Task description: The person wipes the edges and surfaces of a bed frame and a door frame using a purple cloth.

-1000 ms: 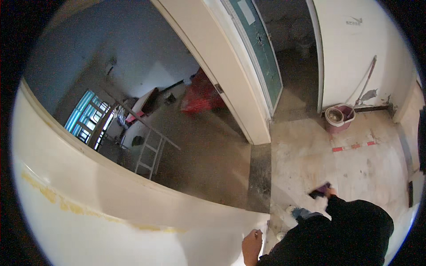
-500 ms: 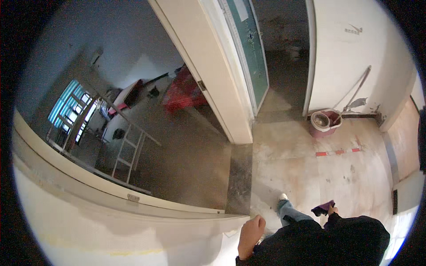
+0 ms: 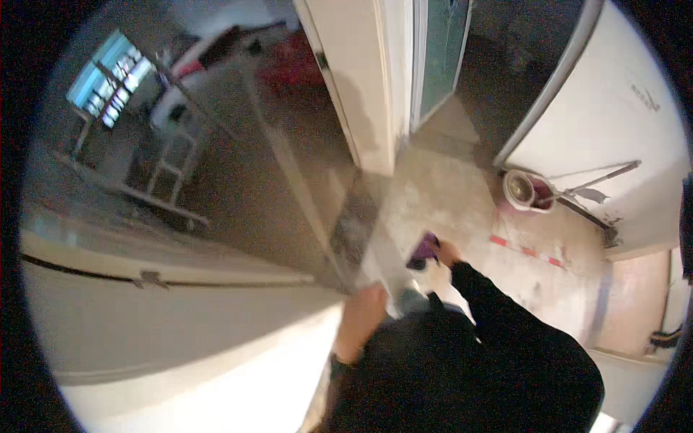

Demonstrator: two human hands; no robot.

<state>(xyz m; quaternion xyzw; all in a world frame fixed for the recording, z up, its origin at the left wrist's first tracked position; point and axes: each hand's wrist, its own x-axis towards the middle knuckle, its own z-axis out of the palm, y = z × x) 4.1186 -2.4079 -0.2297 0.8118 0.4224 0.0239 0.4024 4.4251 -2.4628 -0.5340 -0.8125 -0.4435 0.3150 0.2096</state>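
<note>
My right hand [image 3: 448, 252] reaches forward over the floor, closed round a purple and dark cloth [image 3: 427, 247] that hangs from its fingers. Low in the middle, my left hand [image 3: 364, 314] is blurred by motion, beside the end of a pale door frame [image 3: 238, 270]. Whether its fingers are closed, or touch the frame, I cannot make out. Both arms wear black sleeves.
Beyond the doorway stand a metal ladder-like frame [image 3: 172, 173] and something red [image 3: 292, 65]. A green door [image 3: 439, 61] is further ahead. A pink bucket [image 3: 533, 204] with a mop handle [image 3: 621, 169] sits by the right wall; red-and-white tape [image 3: 529, 251] marks the floor.
The view has swung and moved nearer the doorway. My right hand with the cloth has come forward and left from beside my body. My left hand has moved up and left, becoming blurred.
</note>
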